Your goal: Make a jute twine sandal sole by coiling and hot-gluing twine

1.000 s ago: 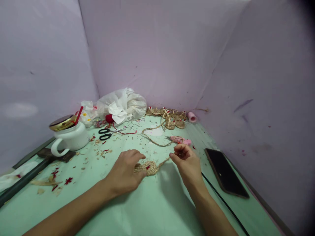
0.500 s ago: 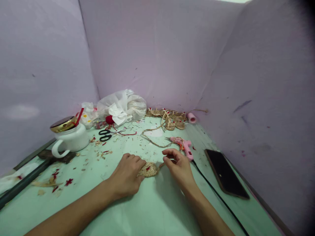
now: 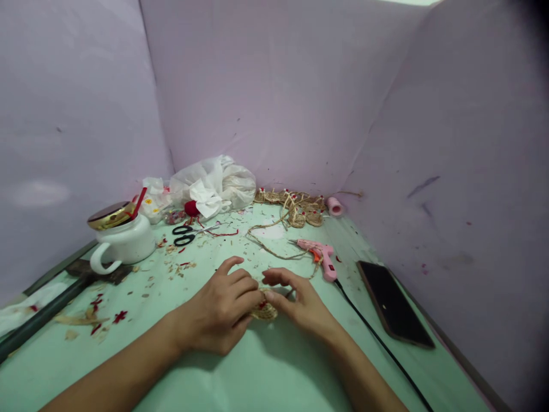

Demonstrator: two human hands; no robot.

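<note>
A small coiled piece of braided straw cord [image 3: 265,312] with a red mark on it lies low over the table between my hands. My left hand [image 3: 229,303] grips its left side, thumb below and fingers over the top, index finger raised. My right hand [image 3: 298,297] touches the coil's right edge with thumb and index finger, the fingers curved and partly apart; whether it pinches the cord is hidden. From under that hand the loose cord [image 3: 315,270] runs back beside the pink glue gun [image 3: 319,254].
Scissors [image 3: 184,234], a white mug [image 3: 126,243] with a gold lid and a hammer [image 3: 86,274] are at left. Finished straw pieces [image 3: 300,209] and a plastic bag [image 3: 223,183] stand at the back. A phone [image 3: 394,303] and the glue gun's black cable [image 3: 373,332] are at right.
My right hand has moved left onto the coil, covering more of it. The left index finger has lifted, and the coil has turned and tilted. The cord by the glue gun has shifted.
</note>
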